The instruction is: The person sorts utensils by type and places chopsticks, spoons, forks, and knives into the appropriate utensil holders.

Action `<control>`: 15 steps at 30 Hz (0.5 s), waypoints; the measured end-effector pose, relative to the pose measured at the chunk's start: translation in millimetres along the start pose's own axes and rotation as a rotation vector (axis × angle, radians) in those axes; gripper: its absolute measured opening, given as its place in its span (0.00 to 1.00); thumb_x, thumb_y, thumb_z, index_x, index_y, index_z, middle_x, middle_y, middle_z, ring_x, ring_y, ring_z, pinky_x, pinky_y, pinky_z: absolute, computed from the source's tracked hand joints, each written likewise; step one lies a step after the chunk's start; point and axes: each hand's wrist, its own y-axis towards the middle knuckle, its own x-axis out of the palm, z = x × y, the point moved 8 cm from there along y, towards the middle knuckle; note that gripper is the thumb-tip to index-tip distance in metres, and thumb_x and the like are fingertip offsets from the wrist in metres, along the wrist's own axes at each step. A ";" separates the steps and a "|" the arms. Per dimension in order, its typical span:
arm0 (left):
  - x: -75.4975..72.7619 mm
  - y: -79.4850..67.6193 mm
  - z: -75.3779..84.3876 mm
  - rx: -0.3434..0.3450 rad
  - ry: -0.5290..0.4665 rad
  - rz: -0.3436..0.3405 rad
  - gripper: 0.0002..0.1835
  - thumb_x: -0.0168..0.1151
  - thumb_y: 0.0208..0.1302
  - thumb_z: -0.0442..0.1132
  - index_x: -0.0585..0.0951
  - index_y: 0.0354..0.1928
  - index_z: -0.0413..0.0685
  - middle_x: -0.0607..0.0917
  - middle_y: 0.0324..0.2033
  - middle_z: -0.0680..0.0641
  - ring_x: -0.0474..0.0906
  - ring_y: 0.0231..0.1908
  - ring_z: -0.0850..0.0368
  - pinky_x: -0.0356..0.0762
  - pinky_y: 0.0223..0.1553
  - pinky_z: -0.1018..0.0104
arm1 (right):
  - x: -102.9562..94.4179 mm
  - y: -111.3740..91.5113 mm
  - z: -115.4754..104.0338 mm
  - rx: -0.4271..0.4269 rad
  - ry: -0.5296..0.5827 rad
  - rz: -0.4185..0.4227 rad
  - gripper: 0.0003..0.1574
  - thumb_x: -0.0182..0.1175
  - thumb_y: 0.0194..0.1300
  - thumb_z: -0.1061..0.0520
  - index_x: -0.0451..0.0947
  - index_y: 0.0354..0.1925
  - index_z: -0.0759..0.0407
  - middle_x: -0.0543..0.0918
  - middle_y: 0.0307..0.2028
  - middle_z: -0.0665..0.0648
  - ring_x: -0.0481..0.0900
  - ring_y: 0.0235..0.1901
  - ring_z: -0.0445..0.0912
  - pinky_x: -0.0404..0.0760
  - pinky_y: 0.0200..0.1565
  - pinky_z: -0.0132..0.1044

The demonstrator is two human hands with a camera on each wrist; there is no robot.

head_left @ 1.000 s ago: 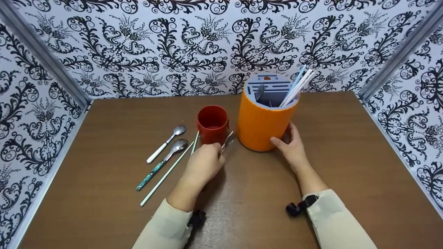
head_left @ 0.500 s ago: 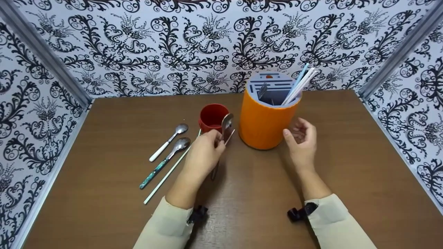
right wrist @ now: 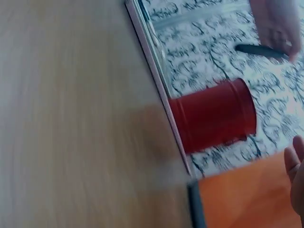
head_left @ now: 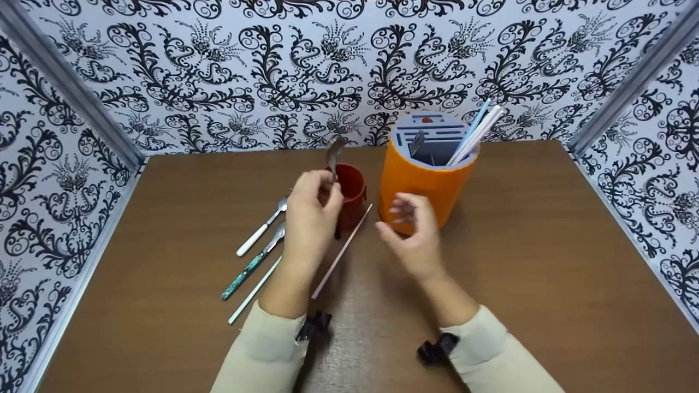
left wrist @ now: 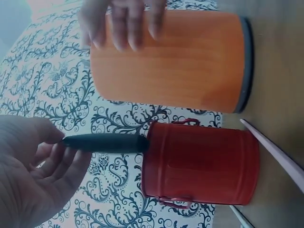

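My left hand (head_left: pixel 308 224) pinches a spoon (head_left: pixel 334 154) near its neck, bowl up, over the red cup (head_left: pixel 352 215). The dark green handle (left wrist: pixel 107 143) points toward the cup's mouth in the left wrist view, its end at the rim; whether it is inside I cannot tell. My right hand (head_left: pixel 418 240) has its fingers loosely bent and holds nothing. It hovers in front of the orange cutlery holder (head_left: pixel 431 191), which stands right of the cup. In the right wrist view, the spoon handle (right wrist: pixel 259 50) hangs apart from the cup.
A pale pink chopstick (head_left: pixel 341 254) lies in front of the cup. To the left lie a white-handled spoon (head_left: pixel 251 242), a teal-handled spoon (head_left: pixel 246 275) and a pale green chopstick (head_left: pixel 254 292). White and blue chopsticks (head_left: pixel 475 136) and a fork (head_left: pixel 416 143) stand in the holder.
My left hand has lifted the spoon from the table and carried it up and left to the cup. My right hand has let go of the orange holder and moved left.
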 end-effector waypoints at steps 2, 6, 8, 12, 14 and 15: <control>-2.8 2.8 1.0 0.010 -0.033 0.041 0.04 0.63 0.69 0.31 0.84 0.43 0.40 0.84 0.39 0.44 0.80 0.39 0.52 0.83 0.43 0.62 | 16.2 -0.8 7.4 0.063 -0.017 -0.031 0.39 0.77 0.57 0.61 0.73 0.63 0.66 0.79 0.54 0.64 0.82 0.52 0.53 0.86 0.52 0.39; -5.2 6.9 0.1 0.024 -0.087 0.102 0.03 0.63 0.70 0.32 0.84 0.42 0.40 0.83 0.40 0.43 0.82 0.41 0.52 0.86 0.46 0.58 | 39.6 -1.1 24.6 0.238 -0.024 -0.055 0.48 0.79 0.57 0.56 0.67 0.71 0.61 0.76 0.62 0.61 0.78 0.63 0.52 0.83 0.62 0.46; -6.0 7.5 -1.6 0.030 -0.115 0.135 0.03 0.63 0.70 0.32 0.84 0.43 0.40 0.83 0.40 0.43 0.83 0.43 0.53 0.87 0.48 0.57 | 47.7 -0.6 33.3 0.331 -0.008 -0.057 0.55 0.79 0.58 0.52 0.62 0.75 0.59 0.74 0.67 0.59 0.74 0.68 0.51 0.79 0.67 0.50; -5.1 6.1 -8.2 0.057 -0.167 0.212 0.04 0.64 0.71 0.32 0.83 0.44 0.39 0.83 0.40 0.43 0.83 0.43 0.55 0.87 0.47 0.65 | 61.3 -0.4 49.9 0.450 0.050 -0.063 0.64 0.78 0.58 0.46 0.53 0.81 0.55 0.66 0.76 0.61 0.66 0.75 0.53 0.69 0.74 0.54; -3.1 5.1 -11.8 0.080 -0.179 0.247 0.05 0.65 0.71 0.32 0.83 0.44 0.39 0.82 0.40 0.43 0.81 0.41 0.56 0.86 0.44 0.67 | 66.6 -0.6 56.4 0.472 0.066 -0.064 0.66 0.78 0.58 0.45 0.51 0.82 0.55 0.64 0.78 0.62 0.64 0.77 0.54 0.66 0.76 0.54; -2.0 4.6 -13.6 0.091 -0.186 0.264 0.05 0.65 0.70 0.32 0.83 0.44 0.38 0.82 0.39 0.42 0.80 0.40 0.56 0.85 0.43 0.68 | 68.7 -0.8 59.7 0.479 0.072 -0.061 0.67 0.78 0.57 0.44 0.51 0.82 0.55 0.63 0.78 0.62 0.63 0.78 0.54 0.65 0.77 0.53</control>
